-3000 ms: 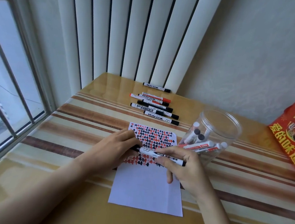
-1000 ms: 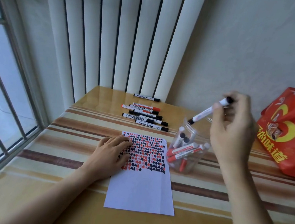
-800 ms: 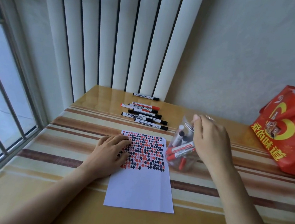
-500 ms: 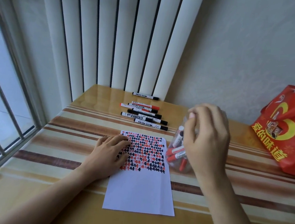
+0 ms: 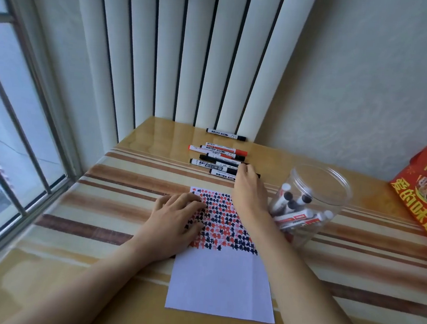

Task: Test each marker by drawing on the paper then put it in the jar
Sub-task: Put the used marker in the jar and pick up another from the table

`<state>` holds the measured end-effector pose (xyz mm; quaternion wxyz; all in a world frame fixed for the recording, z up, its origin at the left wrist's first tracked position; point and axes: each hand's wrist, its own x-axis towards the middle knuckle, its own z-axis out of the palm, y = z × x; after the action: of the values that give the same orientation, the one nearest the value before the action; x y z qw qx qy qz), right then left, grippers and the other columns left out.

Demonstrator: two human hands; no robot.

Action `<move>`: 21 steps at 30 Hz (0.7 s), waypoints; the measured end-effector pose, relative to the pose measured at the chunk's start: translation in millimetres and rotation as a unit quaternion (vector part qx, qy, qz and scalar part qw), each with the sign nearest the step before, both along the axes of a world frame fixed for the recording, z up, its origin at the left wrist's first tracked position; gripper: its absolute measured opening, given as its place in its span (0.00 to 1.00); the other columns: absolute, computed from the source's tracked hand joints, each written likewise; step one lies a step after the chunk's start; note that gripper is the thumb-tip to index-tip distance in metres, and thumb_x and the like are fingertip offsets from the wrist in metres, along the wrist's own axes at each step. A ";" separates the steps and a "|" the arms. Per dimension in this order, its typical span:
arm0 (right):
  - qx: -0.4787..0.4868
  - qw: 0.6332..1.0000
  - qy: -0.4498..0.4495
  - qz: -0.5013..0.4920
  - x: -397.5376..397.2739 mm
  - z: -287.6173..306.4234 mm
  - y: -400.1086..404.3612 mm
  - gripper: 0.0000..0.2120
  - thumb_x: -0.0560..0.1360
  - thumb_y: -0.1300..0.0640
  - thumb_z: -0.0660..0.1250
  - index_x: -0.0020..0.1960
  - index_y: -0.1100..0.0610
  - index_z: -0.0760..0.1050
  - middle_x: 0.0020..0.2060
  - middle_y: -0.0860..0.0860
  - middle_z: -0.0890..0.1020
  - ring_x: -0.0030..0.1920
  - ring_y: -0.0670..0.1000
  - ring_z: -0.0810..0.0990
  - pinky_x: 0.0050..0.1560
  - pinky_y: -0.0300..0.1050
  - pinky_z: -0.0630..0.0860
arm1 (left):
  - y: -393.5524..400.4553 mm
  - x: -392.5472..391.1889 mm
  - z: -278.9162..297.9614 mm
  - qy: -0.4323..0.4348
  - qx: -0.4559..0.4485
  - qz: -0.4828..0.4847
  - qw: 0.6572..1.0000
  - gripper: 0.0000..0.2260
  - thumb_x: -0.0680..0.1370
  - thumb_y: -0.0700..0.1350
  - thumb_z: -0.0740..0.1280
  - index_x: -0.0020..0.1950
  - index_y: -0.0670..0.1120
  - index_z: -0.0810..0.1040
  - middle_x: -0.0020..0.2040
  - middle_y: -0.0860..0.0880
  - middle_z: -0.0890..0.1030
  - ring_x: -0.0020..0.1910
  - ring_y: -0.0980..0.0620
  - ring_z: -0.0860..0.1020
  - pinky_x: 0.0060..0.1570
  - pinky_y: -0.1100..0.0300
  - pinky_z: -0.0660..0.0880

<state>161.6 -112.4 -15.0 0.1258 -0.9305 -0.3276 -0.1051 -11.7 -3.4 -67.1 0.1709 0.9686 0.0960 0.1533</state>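
A white paper (image 5: 222, 286) lies on the striped table, its upper half covered in red and black test marks. My left hand (image 5: 176, 220) rests flat on the paper's left edge. My right hand (image 5: 248, 190) reaches past the paper, its fingers curled over the right part of the nearest black marker (image 5: 221, 173), which lies on the table. Its thumb is hidden. Several more markers (image 5: 216, 150) lie in a row behind it, and one marker (image 5: 225, 134) lies apart at the back. A clear plastic jar (image 5: 333, 198) to the right holds several markers (image 5: 295, 216).
A red printed bag (image 5: 426, 196) stands at the right edge of the table. White vertical blinds (image 5: 190, 56) hang behind the markers. A barred window (image 5: 15, 144) runs along the left side.
My right hand dropped a marker into the jar, then moved left and forward onto the row of markers. My left hand stayed on the paper.
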 end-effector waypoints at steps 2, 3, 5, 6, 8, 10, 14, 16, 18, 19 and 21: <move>-0.032 0.999 -0.016 -0.023 4.3 -6.1 3.7 0.17 0.82 0.70 0.63 0.70 0.65 0.69 0.61 0.61 0.77 0.47 0.56 0.80 0.40 0.43 0.70 | 0.6 -0.8 0.3 0.004 0.000 -0.003 1.000 0.26 0.79 0.63 0.49 0.73 0.57 0.70 0.72 0.58 0.68 0.74 0.56 0.64 0.74 0.50 0.54; -0.047 0.998 -0.025 -0.028 5.1 -8.0 4.4 0.15 0.82 0.69 0.63 0.67 0.65 0.70 0.60 0.61 0.77 0.45 0.56 0.79 0.40 0.43 0.70 | 0.9 -0.9 0.2 0.005 0.000 -0.005 1.000 0.25 0.79 0.63 0.50 0.73 0.57 0.69 0.72 0.58 0.68 0.74 0.56 0.63 0.74 0.50 0.54; -0.071 0.996 -0.038 -0.027 3.9 -9.8 3.6 0.10 0.81 0.69 0.65 0.63 0.64 0.73 0.59 0.60 0.75 0.40 0.52 0.73 0.39 0.42 0.69 | 1.0 -0.8 0.2 0.003 -0.004 -0.009 1.000 0.24 0.80 0.62 0.51 0.73 0.57 0.69 0.72 0.58 0.68 0.74 0.55 0.63 0.74 0.50 0.54; -0.077 0.996 -0.044 -0.022 2.8 -10.3 2.3 0.10 0.81 0.68 0.66 0.62 0.65 0.73 0.58 0.59 0.74 0.40 0.51 0.72 0.39 0.42 0.70 | 0.7 -0.8 0.7 0.003 -0.004 -0.010 1.000 0.24 0.80 0.62 0.51 0.73 0.57 0.69 0.72 0.58 0.68 0.74 0.55 0.63 0.74 0.50 0.54; -0.080 0.995 -0.059 -0.009 -1.8 -9.7 -2.5 0.11 0.81 0.69 0.66 0.63 0.65 0.73 0.59 0.59 0.74 0.40 0.51 0.72 0.39 0.41 0.70 | 0.1 -1.0 1.6 0.006 -0.003 -0.009 1.000 0.25 0.80 0.62 0.52 0.74 0.57 0.69 0.73 0.58 0.67 0.75 0.56 0.62 0.74 0.50 0.53; -0.063 0.994 -0.087 0.013 -12.4 -6.2 -10.2 0.12 0.81 0.69 0.65 0.64 0.64 0.72 0.59 0.59 0.74 0.43 0.52 0.76 0.38 0.40 0.70 | -0.6 -1.4 2.1 0.002 -0.007 -0.012 1.000 0.24 0.80 0.61 0.53 0.74 0.57 0.68 0.74 0.56 0.67 0.75 0.55 0.62 0.75 0.49 0.53; 0.097 0.986 -0.111 0.077 -53.9 3.6 -30.7 0.07 0.80 0.64 0.67 0.57 0.62 0.72 0.48 0.56 0.78 0.38 0.53 0.80 0.31 0.42 0.69 | -3.4 -3.0 8.0 -0.064 -0.008 -0.014 0.998 0.21 0.81 0.59 0.56 0.73 0.57 0.68 0.72 0.54 0.68 0.74 0.53 0.64 0.75 0.44 0.53; 0.226 0.967 -0.056 0.102 -73.6 3.4 -45.8 0.06 0.77 0.62 0.69 0.51 0.59 0.72 0.38 0.49 0.78 0.33 0.50 0.78 0.31 0.41 0.67 | -5.0 -5.2 12.5 -0.107 -0.008 -0.023 0.994 0.20 0.82 0.59 0.56 0.73 0.56 0.69 0.68 0.56 0.71 0.71 0.55 0.67 0.74 0.44 0.55; 0.327 0.933 0.078 0.128 -90.9 0.7 -62.0 0.06 0.78 0.61 0.70 0.48 0.54 0.72 0.32 0.45 0.78 0.31 0.46 0.78 0.31 0.38 0.69 | -7.4 -7.3 16.4 -0.128 -0.020 -0.060 0.990 0.20 0.83 0.58 0.56 0.73 0.55 0.70 0.64 0.58 0.75 0.68 0.58 0.70 0.73 0.49 0.56; 0.361 0.908 0.160 0.142 -98.2 -1.5 -68.5 0.06 0.78 0.60 0.69 0.47 0.51 0.73 0.31 0.45 0.79 0.30 0.46 0.78 0.32 0.37 0.70 | -9.6 -7.5 18.4 -0.128 -0.034 -0.091 0.987 0.19 0.84 0.58 0.56 0.72 0.53 0.70 0.62 0.59 0.77 0.65 0.59 0.72 0.72 0.52 0.58; 0.412 0.840 0.317 0.157 -106.8 -7.8 -78.2 0.09 0.78 0.59 0.68 0.46 0.45 0.77 0.30 0.46 0.80 0.29 0.46 0.78 0.32 0.40 0.71 | -15.4 -7.0 21.9 -0.122 -0.063 -0.164 0.977 0.14 0.84 0.54 0.58 0.66 0.51 0.74 0.52 0.57 0.80 0.53 0.57 0.77 0.61 0.55 0.68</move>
<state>54.7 -190.6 -22.8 0.6093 -0.7115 -0.3377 0.0916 -18.6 -18.8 -45.2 0.2644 0.9324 -0.0762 0.2342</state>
